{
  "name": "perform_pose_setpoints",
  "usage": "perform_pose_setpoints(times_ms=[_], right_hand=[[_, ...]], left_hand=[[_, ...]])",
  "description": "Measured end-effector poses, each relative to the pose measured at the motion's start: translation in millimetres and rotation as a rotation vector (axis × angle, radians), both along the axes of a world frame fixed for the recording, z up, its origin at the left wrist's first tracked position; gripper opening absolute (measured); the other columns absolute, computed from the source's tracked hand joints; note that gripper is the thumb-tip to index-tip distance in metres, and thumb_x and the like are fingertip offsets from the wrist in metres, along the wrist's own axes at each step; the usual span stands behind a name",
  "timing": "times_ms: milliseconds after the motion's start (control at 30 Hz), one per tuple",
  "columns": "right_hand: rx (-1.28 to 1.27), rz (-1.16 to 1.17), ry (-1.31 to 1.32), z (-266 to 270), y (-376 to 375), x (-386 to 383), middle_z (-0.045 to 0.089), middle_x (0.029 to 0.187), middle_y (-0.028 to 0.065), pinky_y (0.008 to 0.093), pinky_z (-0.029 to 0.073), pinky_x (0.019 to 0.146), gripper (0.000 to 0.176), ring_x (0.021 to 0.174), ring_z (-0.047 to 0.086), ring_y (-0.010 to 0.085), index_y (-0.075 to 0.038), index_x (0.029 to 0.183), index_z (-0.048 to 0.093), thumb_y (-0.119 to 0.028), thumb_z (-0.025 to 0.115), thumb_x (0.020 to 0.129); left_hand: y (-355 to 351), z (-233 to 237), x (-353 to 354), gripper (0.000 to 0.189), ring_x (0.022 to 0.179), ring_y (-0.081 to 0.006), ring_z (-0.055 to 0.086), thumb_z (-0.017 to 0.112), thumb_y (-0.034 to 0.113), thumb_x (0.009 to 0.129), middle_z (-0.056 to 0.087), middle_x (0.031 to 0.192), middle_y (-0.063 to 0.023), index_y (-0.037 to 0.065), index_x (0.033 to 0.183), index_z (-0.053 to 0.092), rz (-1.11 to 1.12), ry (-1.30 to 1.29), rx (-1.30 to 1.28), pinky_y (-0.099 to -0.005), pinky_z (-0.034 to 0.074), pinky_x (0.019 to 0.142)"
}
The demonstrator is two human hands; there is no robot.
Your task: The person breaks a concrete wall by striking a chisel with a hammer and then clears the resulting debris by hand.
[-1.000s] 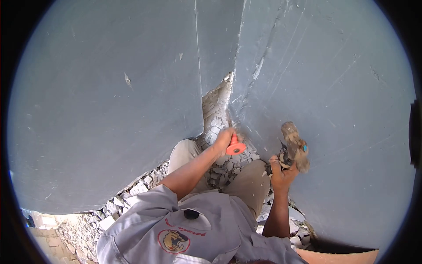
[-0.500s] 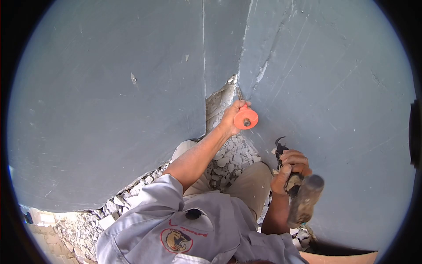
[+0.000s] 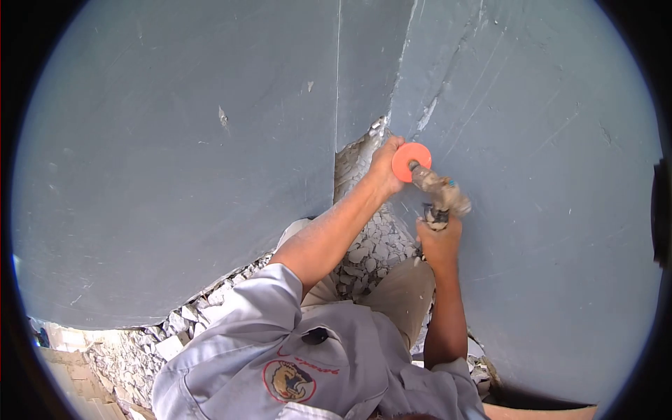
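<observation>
My left hand (image 3: 386, 166) is wrapped round a chisel with a round orange hand guard (image 3: 407, 154); the guard and hand hide most of its shaft. The chisel is held at the broken inner corner of the grey wall (image 3: 504, 161). In my right hand (image 3: 441, 241) is a hammer (image 3: 441, 192), gripped by a handle that has dark, ragged wrapping. The hammer's worn head, slightly blurred, meets or almost meets the chisel's struck end in front of the guard.
Broken chips and rubble (image 3: 374, 241) fill the gap below the corner and lie between my knees. More rubble (image 3: 178, 322) runs along the foot of the left grey panel (image 3: 175, 175). A curved orange-brown rim (image 3: 539, 411) shows at the lower right.
My right hand has swung the hammer up and inward from the lower right to the chisel's end. The left hand stays on the chisel; the view has shifted slightly.
</observation>
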State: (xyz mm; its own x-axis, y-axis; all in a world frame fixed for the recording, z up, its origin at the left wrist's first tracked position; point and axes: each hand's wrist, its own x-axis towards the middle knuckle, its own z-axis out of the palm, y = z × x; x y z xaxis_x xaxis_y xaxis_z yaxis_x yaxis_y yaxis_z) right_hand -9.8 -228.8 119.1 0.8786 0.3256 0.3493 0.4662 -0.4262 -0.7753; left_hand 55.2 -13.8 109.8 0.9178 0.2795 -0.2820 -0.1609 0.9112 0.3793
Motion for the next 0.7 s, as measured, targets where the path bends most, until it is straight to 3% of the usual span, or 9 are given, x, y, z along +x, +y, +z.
perform_pose_setpoints(times_ms=[33, 133, 267, 333, 367, 433, 467, 567, 700], right_hand=[[0.047, 0.044, 0.412, 1, 3, 5, 0.063, 0.093, 0.0096, 0.0322, 0.053, 0.076, 0.021, 0.083, 0.063, 0.017, -0.003, 0.099, 0.063, -0.001, 0.074, 0.081], [0.484, 0.07, 0.191, 26, -5, -15, 0.062, 0.086, 0.01, 0.0284, 0.054, 0.061, 0.026, 0.069, 0.062, 0.0121, 0.0, 0.103, 0.055, 0.0, 0.071, 0.083], [0.788, 0.293, -0.528, 95, -23, -18, 0.059, 0.083, 0.0131, 0.0379, 0.056, 0.065, 0.014, 0.066, 0.061, 0.0239, 0.0, 0.101, 0.049, 0.0, 0.058, 0.09], [1.087, 0.116, -0.875, 107, 1, -11, 0.06, 0.081, 0.0126, 0.0373, 0.055, 0.064, 0.014, 0.066, 0.061, 0.0238, -0.002, 0.098, 0.052, -0.006, 0.063, 0.09], [0.577, -0.021, -0.977, 91, -4, -7, 0.061, 0.078, 0.0112, 0.0348, 0.053, 0.061, 0.013, 0.063, 0.061, 0.0221, -0.002, 0.096, 0.054, -0.006, 0.064, 0.089], [0.058, -0.007, -0.417, 24, 3, 17, 0.062, 0.075, 0.0092, 0.0331, 0.051, 0.056, 0.013, 0.061, 0.06, 0.0188, 0.0, 0.092, 0.057, -0.005, 0.067, 0.086], [0.056, 0.126, 0.211, -1, 11, 26, 0.062, 0.075, 0.0087, 0.0339, 0.051, 0.055, 0.014, 0.061, 0.06, 0.0173, 0.002, 0.091, 0.058, -0.004, 0.068, 0.084], [0.418, 0.033, 0.383, -8, 5, 4, 0.062, 0.074, 0.0062, 0.0296, 0.047, 0.051, 0.014, 0.051, 0.056, 0.015, 0.0, 0.09, 0.057, -0.004, 0.068, 0.083], [0.819, 0.022, 0.048, 45, -17, -13, 0.062, 0.082, 0.0111, 0.0326, 0.052, 0.061, 0.017, 0.067, 0.062, 0.0167, 0.0, 0.1, 0.053, 0.001, 0.062, 0.085]], left_hand=[[-2, 3, 2, 0.014, 0.079, -0.0177, 0.061, 0.052, 0.02, 0.1, 0.059, 0.091, -0.0047, 0.008, 0.096, 0.056, 0.013, -0.007, 0.023, -0.0371, 0.055, 0.075], [-9, 6, 4, 0.012, 0.079, -0.0171, 0.061, 0.052, 0.018, 0.1, 0.058, 0.092, -0.0042, 0.007, 0.096, 0.056, 0.087, 0.008, 0.035, -0.037, 0.056, 0.074], [-17, 29, 6, 0.009, 0.078, -0.0164, 0.06, 0.054, 0.015, 0.099, 0.057, 0.091, -0.0033, 0.007, 0.096, 0.056, 0.114, 0.094, 0.026, -0.0368, 0.056, 0.073], [-15, 29, 6, 0.009, 0.078, -0.0163, 0.06, 0.054, 0.015, 0.098, 0.057, 0.09, -0.0033, 0.007, 0.096, 0.056, 0.13, 0.106, 0.034, -0.0366, 0.056, 0.073], [-16, 29, 5, 0.009, 0.078, -0.0163, 0.06, 0.054, 0.015, 0.098, 0.057, 0.09, -0.0033, 0.007, 0.095, 0.056, 0.137, 0.097, 0.039, -0.0365, 0.056, 0.073], [-15, 21, 11, 0.009, 0.078, -0.0162, 0.06, 0.054, 0.015, 0.098, 0.057, 0.089, -0.0035, 0.007, 0.095, 0.057, 0.125, 0.08, 0.045, -0.0363, 0.056, 0.072], [-9, 4, 19, 0.009, 0.078, -0.0162, 0.06, 0.054, 0.014, 0.098, 0.057, 0.089, -0.0037, 0.007, 0.094, 0.057, 0.101, 0.079, 0.047, -0.0363, 0.056, 0.072], [1, 13, 26, 0.01, 0.078, -0.0167, 0.06, 0.053, 0.015, 0.098, 0.058, 0.089, -0.0041, 0.007, 0.094, 0.057, 0.135, 0.07, 0.079, -0.037, 0.055, 0.072], [-12, 12, 19, 0.013, 0.08, -0.0174, 0.061, 0.056, 0.018, 0.098, 0.059, 0.091, -0.0051, 0.005, 0.096, 0.058, 0.166, 0.13, 0.066, -0.0372, 0.054, 0.073]])
